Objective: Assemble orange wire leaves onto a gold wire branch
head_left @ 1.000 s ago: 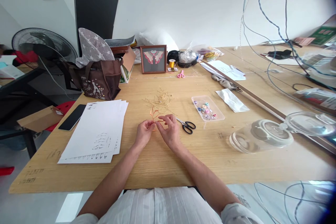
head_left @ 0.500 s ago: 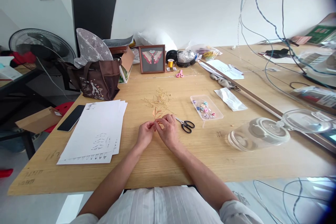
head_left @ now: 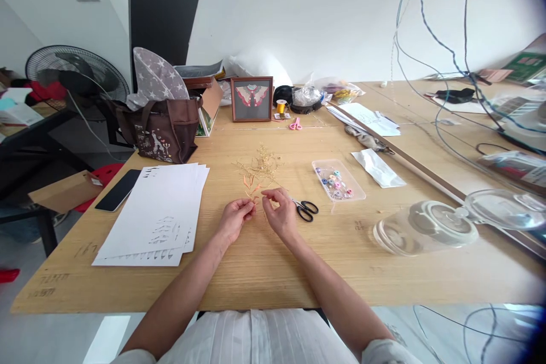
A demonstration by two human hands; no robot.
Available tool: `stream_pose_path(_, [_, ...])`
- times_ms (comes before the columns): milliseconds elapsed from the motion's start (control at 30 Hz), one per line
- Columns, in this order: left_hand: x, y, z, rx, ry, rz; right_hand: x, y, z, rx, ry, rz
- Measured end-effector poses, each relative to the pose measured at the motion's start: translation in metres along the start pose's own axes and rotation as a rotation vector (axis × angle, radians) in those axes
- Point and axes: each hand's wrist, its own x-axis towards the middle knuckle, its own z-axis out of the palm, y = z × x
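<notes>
"What's the left grip (head_left: 234,220) doing?"

"Pinching the stem of a gold wire sprig (head_left: 261,170) with orange leaves, which rises ahead of it."

"And the right grip (head_left: 278,213)?"

"Spread, fingers curved, just beside the stem. Black-handled scissors (head_left: 305,210) lie just past it, a bead tray (head_left: 338,180) farther out, paper sheets (head_left: 153,216) left of the left grip"

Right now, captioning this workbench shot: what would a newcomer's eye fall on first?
The gold wire sprig with orange leaves, at the wooden table's centre, held by the left hand with the right hand beside it. Next, the clear plastic container lying on its side at right, and the framed picture standing at the far edge.
</notes>
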Motion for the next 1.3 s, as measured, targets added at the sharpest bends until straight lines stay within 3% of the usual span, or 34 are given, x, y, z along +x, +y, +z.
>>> stream_pose_path(133, [0.002, -0.005, 0.001, 0.02, 0.021, 0.041, -0.002, -0.003, 0.005, 0.014, -0.12, 0.016])
stream_pose_path(267, [0.001, -0.01, 0.005, 0.1, 0.048, 0.097, -0.004, -0.007, 0.008, 0.007, -0.11, 0.045])
stream_pose_path(400, [-0.001, -0.012, 0.009, 0.121, 0.003, 0.132, -0.005, -0.006, 0.011, -0.019, -0.097, 0.067])
stream_pose_path(633, [0.001, -0.007, 0.004, -0.001, 0.006, 0.039, -0.005, -0.001, 0.009, 0.005, -0.095, 0.053])
stream_pose_path(933, [0.005, -0.005, -0.005, -0.145, 0.02, 0.014, -0.005, -0.002, 0.01, 0.073, -0.104, 0.098])
stream_pose_path(1033, [0.006, -0.002, -0.007, -0.18, 0.032, 0.019, -0.007, -0.003, 0.013, 0.176, -0.17, 0.199])
stream_pose_path(1200, [0.003, 0.001, -0.003, -0.212, 0.014, 0.027, -0.008, -0.002, 0.015, 0.413, -0.395, 0.343])
stream_pose_path(1300, [0.002, 0.002, -0.002, -0.24, 0.015, 0.008, -0.008, 0.001, 0.015, 0.467, -0.425, 0.387])
